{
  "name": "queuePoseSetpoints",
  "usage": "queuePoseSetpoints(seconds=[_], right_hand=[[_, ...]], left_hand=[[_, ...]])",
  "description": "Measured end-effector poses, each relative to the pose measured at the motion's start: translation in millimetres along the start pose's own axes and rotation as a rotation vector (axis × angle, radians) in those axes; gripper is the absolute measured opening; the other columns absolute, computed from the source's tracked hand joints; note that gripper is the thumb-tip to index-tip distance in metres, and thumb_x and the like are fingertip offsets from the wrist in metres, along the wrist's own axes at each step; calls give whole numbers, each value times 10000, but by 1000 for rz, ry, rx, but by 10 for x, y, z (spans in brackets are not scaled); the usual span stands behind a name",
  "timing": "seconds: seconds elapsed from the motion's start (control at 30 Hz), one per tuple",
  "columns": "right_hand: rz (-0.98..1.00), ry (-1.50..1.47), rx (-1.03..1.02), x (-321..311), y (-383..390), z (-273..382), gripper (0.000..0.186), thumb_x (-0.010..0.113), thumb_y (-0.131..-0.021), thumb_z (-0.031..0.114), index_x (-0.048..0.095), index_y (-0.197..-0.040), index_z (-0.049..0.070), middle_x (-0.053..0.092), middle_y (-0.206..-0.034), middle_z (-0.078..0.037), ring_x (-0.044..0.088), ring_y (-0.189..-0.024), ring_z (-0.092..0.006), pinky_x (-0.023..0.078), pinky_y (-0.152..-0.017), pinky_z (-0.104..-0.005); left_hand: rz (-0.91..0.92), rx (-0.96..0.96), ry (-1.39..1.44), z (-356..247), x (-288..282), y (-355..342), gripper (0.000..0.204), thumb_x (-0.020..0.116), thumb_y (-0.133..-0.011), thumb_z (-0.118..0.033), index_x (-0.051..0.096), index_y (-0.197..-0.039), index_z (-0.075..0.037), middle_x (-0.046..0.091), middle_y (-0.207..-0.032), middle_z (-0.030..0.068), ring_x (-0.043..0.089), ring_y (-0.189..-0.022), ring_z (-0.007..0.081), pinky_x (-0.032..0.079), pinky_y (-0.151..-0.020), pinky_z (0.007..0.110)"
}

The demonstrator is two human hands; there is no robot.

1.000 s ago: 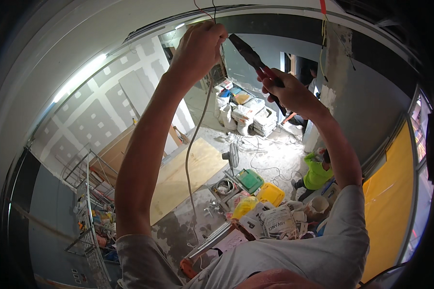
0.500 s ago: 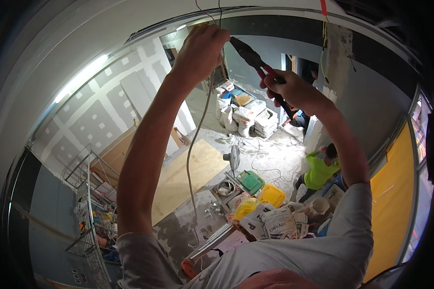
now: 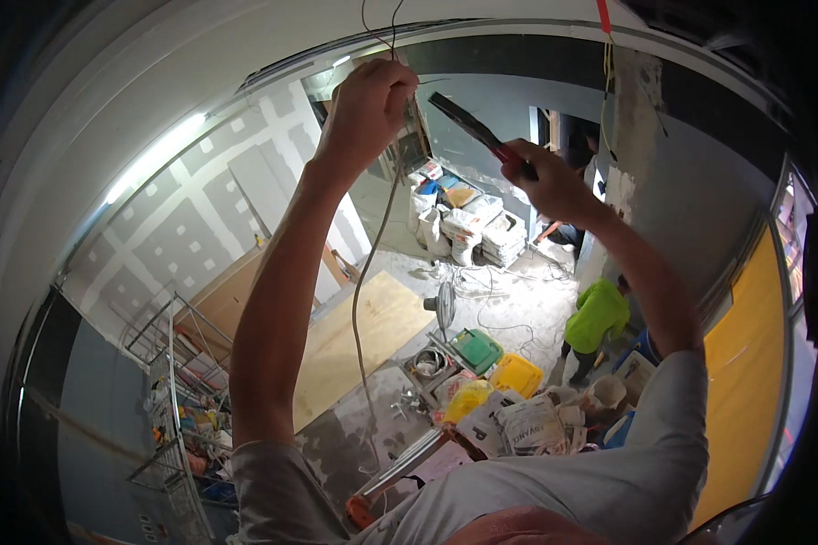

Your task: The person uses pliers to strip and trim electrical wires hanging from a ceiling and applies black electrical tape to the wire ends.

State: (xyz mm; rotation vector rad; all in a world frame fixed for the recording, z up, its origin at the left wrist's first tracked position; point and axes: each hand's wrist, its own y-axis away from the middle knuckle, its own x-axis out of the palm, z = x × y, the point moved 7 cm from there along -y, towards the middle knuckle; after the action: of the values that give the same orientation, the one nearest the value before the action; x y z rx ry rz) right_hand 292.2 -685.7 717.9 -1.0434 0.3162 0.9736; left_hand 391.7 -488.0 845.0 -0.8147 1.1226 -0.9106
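Observation:
Raised high, my left hand [image 3: 373,104] is closed in a pinch on a grey electrical cable [image 3: 358,313] that hangs down past my forearm. Thin dark and reddish wires [image 3: 394,27] run upward from my fingers, and a short thin wire end [image 3: 434,82] pokes out to their right. In my right hand [image 3: 553,182] is a pair of pliers [image 3: 468,120] with dark jaws and red on the handles. Their tip points up and left at the left hand but stays apart from it. My right palm hides much of the handles.
Below, a person in a bright green top [image 3: 595,318] stoops at the right; another person's arm shows near stacked sacks [image 3: 482,222]. A fan [image 3: 443,304], green lid [image 3: 475,350], yellow lid [image 3: 518,374] and metal scaffold [image 3: 174,391] stand lower. Wires [image 3: 607,100] hang at upper right.
The pliers' tip has drawn away from my left hand and turned more edge-on. My left hand has shifted slightly left and down. The person in green has lowered their arms and bent over.

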Motion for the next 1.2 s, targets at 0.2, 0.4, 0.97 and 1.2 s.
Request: queuePoseSetpoints(seconds=[0.2,0.4,0.97,1.2], right_hand=[[-391,75,-300,108,-93,-62,513,572,-842,-109,498,-1312,80,528,-1187,-203,586,-1031,-406,501,-852,-465],[-546,95,-474,9,-380,114,582,550,-787,-160,499,-1315,80,526,-1194,-197,552,-1104,-412,483,-892,-484],[-473,-76,-393,44,-490,88,343,634,-923,18,550,-1254,55,579,-1110,-184,612,-973,-373,494,-834,-426],[-460,-94,-400,172,-442,136,325,643,-937,53,559,-1250,54,586,-1057,-174,614,-908,-343,496,-804,-406]], left_hand=[[136,-234,368,170,-79,-10,117,692,-912,-40,693,-1029,-24,726,-897,42,668,-812,114,536,-771,278],[248,-419,758,275,-148,-90,134,704,-911,-48,690,-1039,-12,712,-915,44,655,-837,123,523,-800,280],[256,-559,891,290,-56,-112,164,722,-902,-75,696,-1043,5,696,-888,48,624,-806,116,496,-775,283],[234,-601,884,318,-21,-98,177,728,-898,-79,694,-1046,11,698,-891,63,624,-795,116,495,-749,275]])
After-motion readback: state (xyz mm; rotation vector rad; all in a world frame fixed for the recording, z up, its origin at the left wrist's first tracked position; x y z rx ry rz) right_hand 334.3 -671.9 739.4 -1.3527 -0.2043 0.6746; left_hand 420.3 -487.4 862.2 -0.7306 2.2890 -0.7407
